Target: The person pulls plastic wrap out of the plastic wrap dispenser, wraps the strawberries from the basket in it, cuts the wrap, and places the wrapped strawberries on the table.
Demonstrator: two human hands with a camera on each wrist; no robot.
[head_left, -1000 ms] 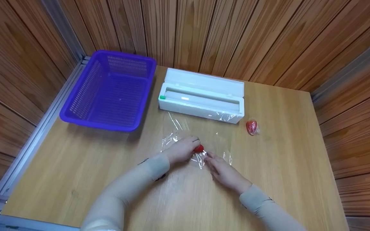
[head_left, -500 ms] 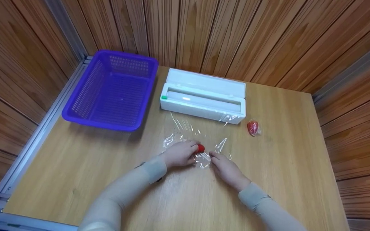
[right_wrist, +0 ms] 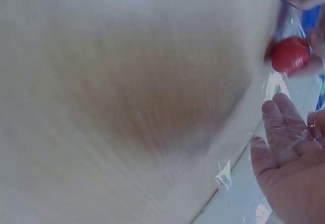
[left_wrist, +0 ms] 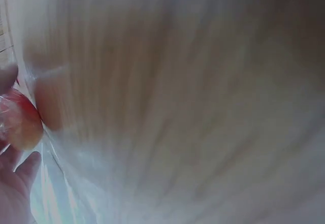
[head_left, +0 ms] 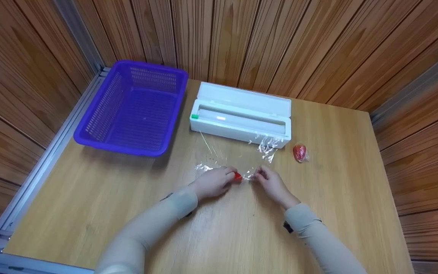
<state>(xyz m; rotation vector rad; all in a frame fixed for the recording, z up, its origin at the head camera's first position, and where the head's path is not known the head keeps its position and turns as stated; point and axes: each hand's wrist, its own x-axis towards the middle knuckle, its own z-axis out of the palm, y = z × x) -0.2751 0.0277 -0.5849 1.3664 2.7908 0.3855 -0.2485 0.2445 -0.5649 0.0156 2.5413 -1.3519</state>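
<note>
My left hand (head_left: 213,182) grips a small, rounded red fruit (head_left: 237,177) low over the table. In the left wrist view the fruit (left_wrist: 20,120) shows a yellowish underside and a film covering, with fingers above and below it. To its right, my right hand (head_left: 274,186) pinches a crumpled strand of cling film (head_left: 247,176) that runs from the fruit. The right wrist view has film stretched across the right hand's fingers (right_wrist: 284,127), just below the fruit (right_wrist: 290,55). More clear film lies under and behind the left hand.
Behind the hands stands a white cling film box (head_left: 238,131), lid up, roll inside, with loose film hanging off its right front. A film-wrapped red fruit (head_left: 300,153) lies right of it. A purple basket (head_left: 120,149) occupies the back left. Wood-panelled walls enclose the table.
The right hand has moved up and slightly right, drawing the film from in front of the fruit into a gathered strand at its right. The left hand stays on the fruit.
</note>
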